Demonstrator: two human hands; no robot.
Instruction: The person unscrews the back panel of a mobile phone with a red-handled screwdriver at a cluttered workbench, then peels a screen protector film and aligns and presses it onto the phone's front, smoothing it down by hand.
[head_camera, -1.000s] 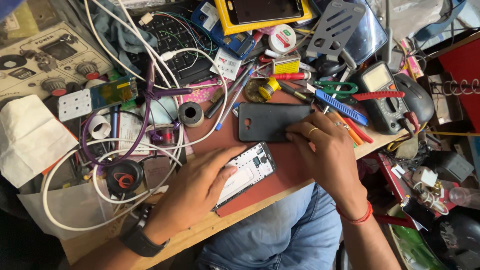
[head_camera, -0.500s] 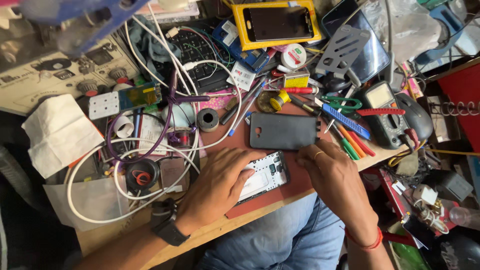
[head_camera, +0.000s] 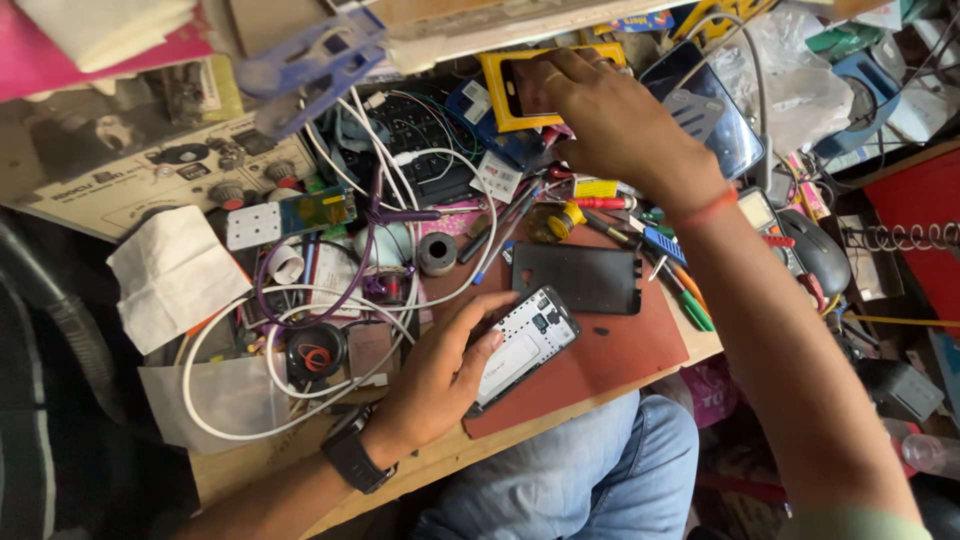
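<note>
On the red mat (head_camera: 610, 350), left hand (head_camera: 440, 375) clasps opened phone (head_camera: 522, 347); right hand (head_camera: 620, 125) touches yellow-cased phone (head_camera: 505, 92)

Opened phone (head_camera: 525, 345) lies on mat (head_camera: 610, 355); back cover (head_camera: 578, 278) just behind it.

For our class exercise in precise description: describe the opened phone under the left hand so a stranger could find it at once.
Start at the red mat on the bench's near edge. The left hand presses the opened phone there, just below a black back cover. Only it shows a white, silvery inner frame.
</note>
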